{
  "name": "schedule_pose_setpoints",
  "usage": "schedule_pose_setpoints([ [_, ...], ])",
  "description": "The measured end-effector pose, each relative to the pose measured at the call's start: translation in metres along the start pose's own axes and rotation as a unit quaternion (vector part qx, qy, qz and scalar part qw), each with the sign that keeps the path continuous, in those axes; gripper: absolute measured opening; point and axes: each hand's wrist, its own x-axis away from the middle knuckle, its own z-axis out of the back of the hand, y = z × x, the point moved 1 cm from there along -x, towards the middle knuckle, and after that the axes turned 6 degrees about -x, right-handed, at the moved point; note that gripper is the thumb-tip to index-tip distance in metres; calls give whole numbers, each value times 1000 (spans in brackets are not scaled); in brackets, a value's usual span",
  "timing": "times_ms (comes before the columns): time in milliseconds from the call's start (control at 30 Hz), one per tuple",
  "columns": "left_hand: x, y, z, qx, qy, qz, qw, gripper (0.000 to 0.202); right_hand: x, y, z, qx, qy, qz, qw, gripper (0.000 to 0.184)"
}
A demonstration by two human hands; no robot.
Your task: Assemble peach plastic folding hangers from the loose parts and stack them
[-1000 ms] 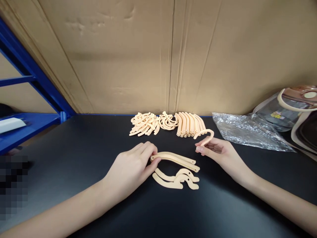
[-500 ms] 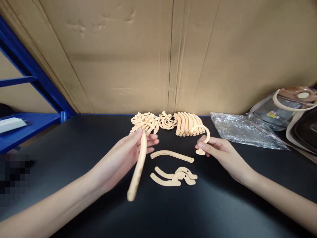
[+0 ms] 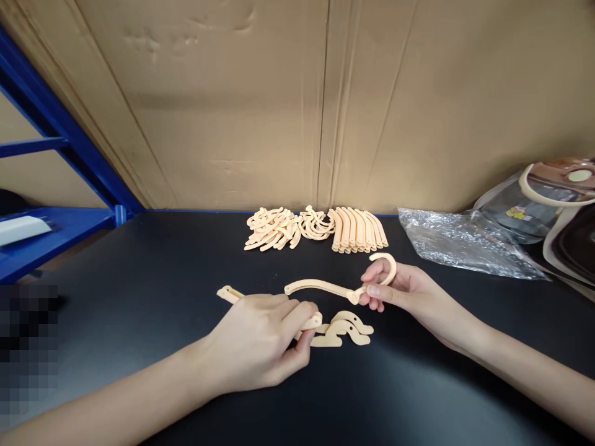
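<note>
My left hand (image 3: 260, 341) is closed on a long curved beige plastic arm (image 3: 229, 293), which lies low over the black table (image 3: 139, 279). Its far end pokes out to the left of my knuckles. My right hand (image 3: 400, 292) pinches a beige hook piece (image 3: 388, 266). The hook's lower end meets the right tip of a second curved arm (image 3: 320, 287) on the table. Two flat wavy beige pieces (image 3: 346, 331) lie just below, between my hands.
Piles of beige parts (image 3: 316, 228) sit at the table's back edge against a cardboard wall. A crumpled clear plastic bag (image 3: 465, 244) and packaged goods (image 3: 553, 198) lie at the right. A blue metal shelf frame (image 3: 56, 186) stands at the left.
My left hand lifted one long curved arm off the table, then brought it down low toward the wavy pieces. My right hand carried the hook down to the tip of the other arm.
</note>
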Motion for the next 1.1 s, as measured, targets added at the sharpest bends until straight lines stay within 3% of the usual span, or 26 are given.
schedule_pose_setpoints([
  [200,4,-8,-11,-1,27,-8,1000,12,0,2,0,2,-41,-33,999,17],
  [500,2,-1,-4,25,-20,-35,999,20,6,-5,-9,-24,-133,-34,990,14],
  [633,0,3,-2,33,-14,-45,998,23,6,-1,-12,-62,-115,-70,989,21],
  [800,-4,4,0,31,-16,-78,996,19,3,2,-10,-78,-85,-39,993,22],
  [967,-7,2,0,19,-2,-86,996,18,1,0,-7,-90,-33,-42,994,49],
  [1100,-8,-1,-1,1,-8,-97,995,20,0,-1,-6,-113,-30,-36,992,50],
])
